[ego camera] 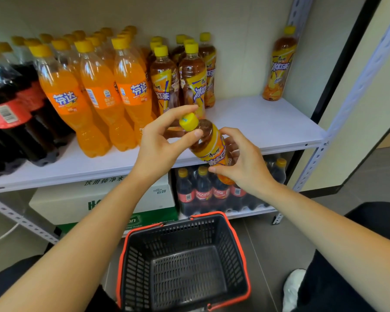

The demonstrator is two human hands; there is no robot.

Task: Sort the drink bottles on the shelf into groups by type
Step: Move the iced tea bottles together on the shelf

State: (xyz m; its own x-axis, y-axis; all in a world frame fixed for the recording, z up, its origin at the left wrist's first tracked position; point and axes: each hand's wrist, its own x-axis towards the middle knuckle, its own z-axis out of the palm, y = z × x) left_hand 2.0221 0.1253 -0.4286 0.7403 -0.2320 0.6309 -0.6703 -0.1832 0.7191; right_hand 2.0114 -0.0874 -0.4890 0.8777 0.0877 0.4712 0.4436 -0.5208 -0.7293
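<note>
A white shelf (268, 122) carries grouped cola bottles (9, 97), orange soda bottles (97, 93) and brown iced-tea bottles (167, 82). Below sits a black plastic basket with a red rim (230, 239). Before the shelf edge, a tilted yellow-capped iced-tea bottle (208, 143) is held: left hand (160, 143) pinching its neck, right hand (241, 163) curled round its label.

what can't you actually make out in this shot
Head view only:
Tea bottle: base hidden behind the right hand.
Top-shelf cola bottles: cut off by the left edge.
Box: lettering partly covered by the left forearm.
Basket: near rim partly cut off by the bottom edge.
</note>
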